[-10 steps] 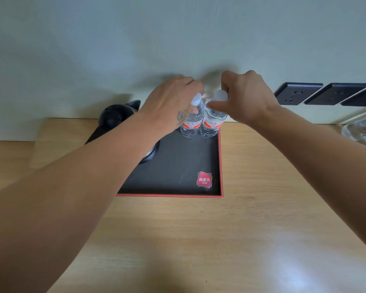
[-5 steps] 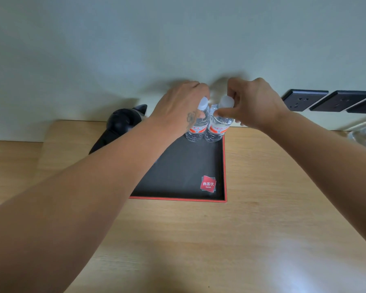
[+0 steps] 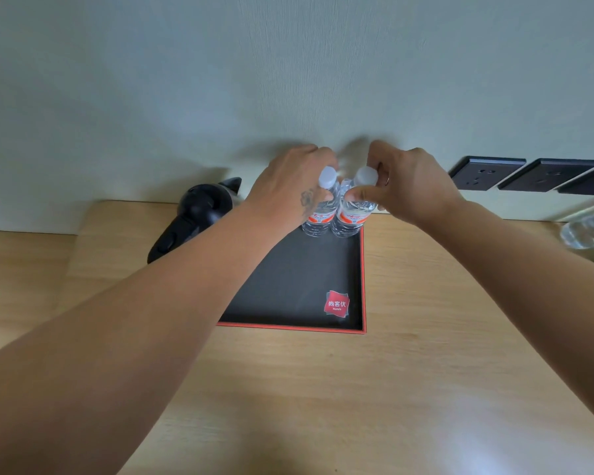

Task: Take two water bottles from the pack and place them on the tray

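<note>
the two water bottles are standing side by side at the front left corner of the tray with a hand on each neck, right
Not quite. The head view shows the two water bottles at the far right corner of the tray, near the wall. The rest holds: they stand side by side, the left hand and right hand each at a neck.

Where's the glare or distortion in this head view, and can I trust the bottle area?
Head view: a soft glare patch on the wooden table at lower right; wide-angle stretch enlarges the forearms; the left hand and right hand cast soft shadows on the wall. The two water bottles on the tray look reasonably sharp.
</note>
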Available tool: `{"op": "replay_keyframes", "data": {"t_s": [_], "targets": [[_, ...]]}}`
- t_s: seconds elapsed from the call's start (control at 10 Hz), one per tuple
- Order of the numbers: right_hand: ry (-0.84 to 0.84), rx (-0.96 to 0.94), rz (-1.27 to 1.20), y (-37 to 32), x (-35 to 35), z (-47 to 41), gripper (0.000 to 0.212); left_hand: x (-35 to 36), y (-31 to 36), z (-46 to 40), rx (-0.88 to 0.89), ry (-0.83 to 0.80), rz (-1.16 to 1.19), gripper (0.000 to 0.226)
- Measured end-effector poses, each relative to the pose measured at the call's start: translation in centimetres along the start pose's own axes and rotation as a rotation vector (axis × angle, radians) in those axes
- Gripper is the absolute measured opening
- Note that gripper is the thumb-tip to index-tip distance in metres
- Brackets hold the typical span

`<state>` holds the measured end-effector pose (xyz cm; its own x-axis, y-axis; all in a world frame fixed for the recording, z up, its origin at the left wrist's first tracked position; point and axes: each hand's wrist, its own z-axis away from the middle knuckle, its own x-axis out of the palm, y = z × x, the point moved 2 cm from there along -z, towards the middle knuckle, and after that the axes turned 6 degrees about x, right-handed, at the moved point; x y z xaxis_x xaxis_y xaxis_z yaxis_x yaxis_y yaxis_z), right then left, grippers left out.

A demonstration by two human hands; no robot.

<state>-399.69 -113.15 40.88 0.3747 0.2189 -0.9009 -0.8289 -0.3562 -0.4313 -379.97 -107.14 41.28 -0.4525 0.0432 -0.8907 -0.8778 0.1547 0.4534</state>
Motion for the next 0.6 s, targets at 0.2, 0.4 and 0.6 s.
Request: {"op": "replay_keyframes", "data": {"t_s": [0.2, 0.4, 0.6], "targets": [[-0.006, 0.038, 0.039, 0.8, 0.2, 1.6, 0.067, -0.4, 0.7, 1.4, 0.007, 0.019, -0.02, 0.049], [0.109, 0.059, 0.032, 0.5, -0.3, 4.6, 0.07, -2.7, 2.4, 4.0, -0.014, 0.077, -0.022, 0.06], [0.209, -0.093, 0.008, -2.4, -2.7, 7.5, 0.077, -6.2, 4.2, 6.9, 0.022, 0.151, -0.089, 0.069]]}}
